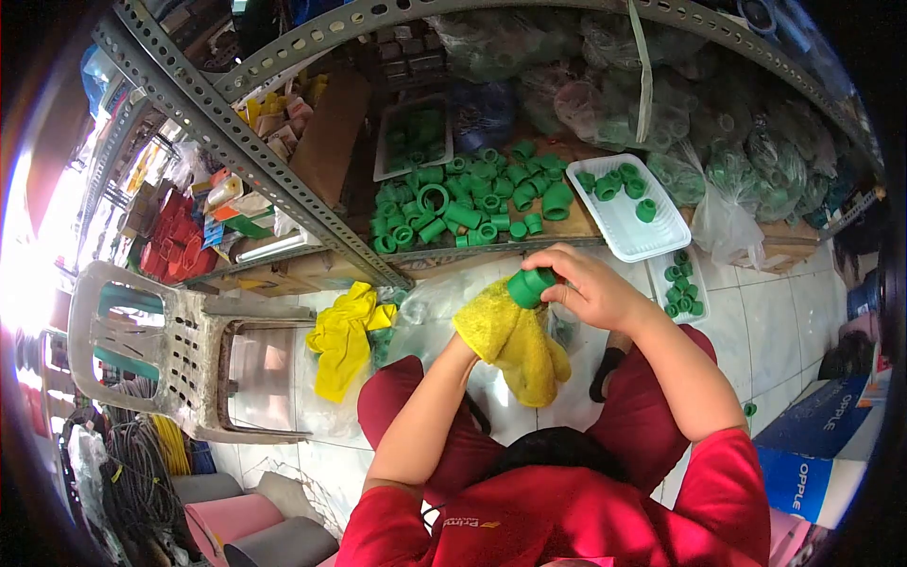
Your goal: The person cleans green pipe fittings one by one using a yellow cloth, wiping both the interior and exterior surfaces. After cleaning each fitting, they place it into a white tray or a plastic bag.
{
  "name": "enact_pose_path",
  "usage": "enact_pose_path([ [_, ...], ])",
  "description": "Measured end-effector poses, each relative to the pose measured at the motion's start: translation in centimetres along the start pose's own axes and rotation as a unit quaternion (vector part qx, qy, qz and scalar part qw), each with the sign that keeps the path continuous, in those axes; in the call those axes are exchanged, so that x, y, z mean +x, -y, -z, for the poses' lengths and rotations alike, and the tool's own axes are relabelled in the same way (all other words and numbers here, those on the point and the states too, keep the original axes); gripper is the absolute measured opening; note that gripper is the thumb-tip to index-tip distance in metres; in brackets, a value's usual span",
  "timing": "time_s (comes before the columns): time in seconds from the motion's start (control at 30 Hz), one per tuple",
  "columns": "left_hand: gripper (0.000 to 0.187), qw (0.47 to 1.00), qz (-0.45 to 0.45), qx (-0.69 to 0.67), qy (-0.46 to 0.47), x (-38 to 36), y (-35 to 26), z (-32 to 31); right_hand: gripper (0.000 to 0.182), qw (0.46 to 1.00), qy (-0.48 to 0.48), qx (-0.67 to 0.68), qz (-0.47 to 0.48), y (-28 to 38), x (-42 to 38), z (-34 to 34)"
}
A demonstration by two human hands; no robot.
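My right hand (588,291) is closed around a green pipe fitting (531,286), a short socket with a wide collar, held up in front of my knees. Over my left hand (465,348) lies a fuzzy yellow cloth (518,348), which hides the fingers and hangs down below them. The cloth's upper edge touches the fitting's left side. Just beyond my hands, a heap of similar green fittings (463,215) covers the low shelf. A white tray (619,236) with several fittings in it rests at the shelf's front edge, to the right.
Another tray (701,317) with green fittings stands on the tiled floor. A second yellow cloth (345,340) lies beside a worn plastic chair (184,364) at left. Metal shelf posts (274,184) rise in front of me. Bagged fittings (756,180) fill the back right; blue boxes (803,454) stand at right.
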State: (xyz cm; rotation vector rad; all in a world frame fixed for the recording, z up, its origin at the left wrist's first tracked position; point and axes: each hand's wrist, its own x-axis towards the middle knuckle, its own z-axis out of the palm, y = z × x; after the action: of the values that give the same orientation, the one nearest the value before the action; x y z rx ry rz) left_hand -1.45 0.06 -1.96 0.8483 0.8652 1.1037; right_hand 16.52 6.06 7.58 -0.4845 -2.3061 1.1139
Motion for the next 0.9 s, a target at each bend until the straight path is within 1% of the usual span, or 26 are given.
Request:
enact_pose_path([
  [0.03, 0.035, 0.984, -0.046, 0.171, 0.018, 0.4, -0.2, 0.3, 0.030, 0.998, -0.034, -0.043, 0.008, -0.3, 0.0, -0.4],
  [0.07, 0.035, 0.984, -0.047, 0.171, 0.018, 0.4, -0.1, 0.3, 0.028, 0.994, -0.066, -0.087, 0.017, -0.4, 0.0, -0.5],
  [0.1, 0.033, 0.943, -0.123, 0.307, -0.035, 0.5, 0.0, 0.2, 0.028, 0.994, -0.066, -0.088, 0.018, -0.4, -0.1, -0.6],
  [0.13, 0.031, 0.875, -0.195, 0.435, -0.088, 0.4, -0.5, -0.2, 0.027, 0.995, -0.040, -0.015, -0.091, -0.3, -0.3, -0.6],
  [0.17, 0.031, 0.874, -0.195, 0.436, -0.088, 0.4, -1.2, -0.4, 0.030, 0.978, -0.014, 0.058, -0.198, -0.3, -0.4, -0.7],
  [0.2, 0.034, 0.827, -0.246, 0.493, -0.111, 0.6, -2.0, -0.6, 0.030, 0.978, -0.013, 0.058, -0.198, -0.5, -0.4, -0.7],
  [0.23, 0.038, 0.773, -0.296, 0.545, -0.133, 0.7, -2.8, -0.9, 0.033, 0.959, 0.006, 0.114, -0.258, -0.8, -0.4, -0.7],
  [0.27, 0.038, 0.773, -0.296, 0.545, -0.134, 0.6, -3.4, -1.2, 0.036, 0.933, 0.027, 0.168, -0.317, -1.0, -0.3, -0.7],
  [0.3, 0.037, 0.715, -0.313, 0.607, -0.152, 0.4, -3.9, -1.4, 0.036, 0.933, 0.028, 0.168, -0.316, -0.9, -0.3, -0.7],
  [0.33, 0.037, 0.650, -0.327, 0.665, -0.169, 0.3, -4.3, -1.4, 0.036, 0.908, 0.035, 0.245, -0.338, -0.8, -0.2, -0.7],
  [0.37, 0.037, 0.650, -0.326, 0.666, -0.169, 0.3, -4.4, -1.4, 0.035, 0.877, 0.042, 0.319, -0.357, -0.7, -0.1, -0.8],
  [0.4, 0.039, 0.645, -0.334, 0.668, -0.161, 0.3, -4.5, -1.3, 0.035, 0.877, 0.043, 0.320, -0.357, -0.8, -0.1, -0.9],
  [0.43, 0.041, 0.641, -0.341, 0.670, -0.154, 0.2, -4.5, -1.3, 0.032, 0.883, 0.024, 0.331, -0.333, -0.9, -0.2, -1.1],
  [0.47, 0.041, 0.641, -0.340, 0.670, -0.155, 0.3, -3.8, -0.7, 0.029, 0.888, 0.005, 0.341, -0.310, -1.0, -0.2, -1.4],
  [0.5, 0.039, 0.770, -0.295, 0.544, -0.152, 0.4, -2.6, 0.2, 0.029, 0.887, 0.007, 0.341, -0.310, -1.4, -0.3, -1.8],
  [0.53, 0.038, 0.873, -0.241, 0.399, -0.143, 0.4, -2.4, 0.4, 0.027, 0.941, -0.019, 0.263, -0.212, -1.9, -0.3, -2.3],
  [0.57, 0.045, 0.770, -0.311, 0.554, -0.055, -0.1, -3.1, 0.3, 0.029, 0.977, -0.046, 0.180, -0.109, -2.1, -0.2, -2.5],
  [0.6, 0.045, 0.770, -0.311, 0.553, -0.058, 0.0, -2.4, 0.7, 0.029, 0.977, -0.043, 0.180, -0.109, -2.0, -0.2, -2.4],
  [0.63, 0.042, 0.960, -0.157, 0.230, -0.029, 0.1, -1.7, 0.9, 0.033, 0.997, -0.045, 0.051, -0.044, -1.5, -0.1, -2.0],
  [0.67, 0.040, 0.991, 0.023, -0.130, 0.006, 0.0, -1.2, 1.3, 0.039, 0.995, -0.049, -0.078, 0.022, -0.9, 0.0, -1.8],
  [0.7, 0.039, 0.991, 0.050, -0.122, 0.022, -0.1, -0.8, 1.8, 0.039, 0.996, -0.035, -0.077, 0.025, -0.6, 0.0, -1.7],
  [0.73, 0.039, 0.991, 0.050, -0.122, 0.020, -0.3, -0.6, 1.8, 0.039, 0.996, -0.033, -0.075, 0.026, -0.4, -0.1, -1.5],
  [0.8, 0.038, 0.999, 0.024, -0.048, 0.010, -0.5, 0.0, 2.0, 0.035, 0.998, 0.003, -0.056, 0.012, -0.2, -0.2, -1.1],
  [0.83, 0.038, 0.999, 0.023, -0.048, 0.010, -0.7, -0.7, 1.4, 0.035, 0.998, 0.003, -0.056, 0.013, 0.1, -0.3, -0.9],
  [0.9, 0.036, 0.990, -0.019, 0.118, 0.074, -1.4, -2.4, 0.0, 0.034, 0.995, 0.060, -0.042, -0.068, 0.5, -0.5, -0.6],
])
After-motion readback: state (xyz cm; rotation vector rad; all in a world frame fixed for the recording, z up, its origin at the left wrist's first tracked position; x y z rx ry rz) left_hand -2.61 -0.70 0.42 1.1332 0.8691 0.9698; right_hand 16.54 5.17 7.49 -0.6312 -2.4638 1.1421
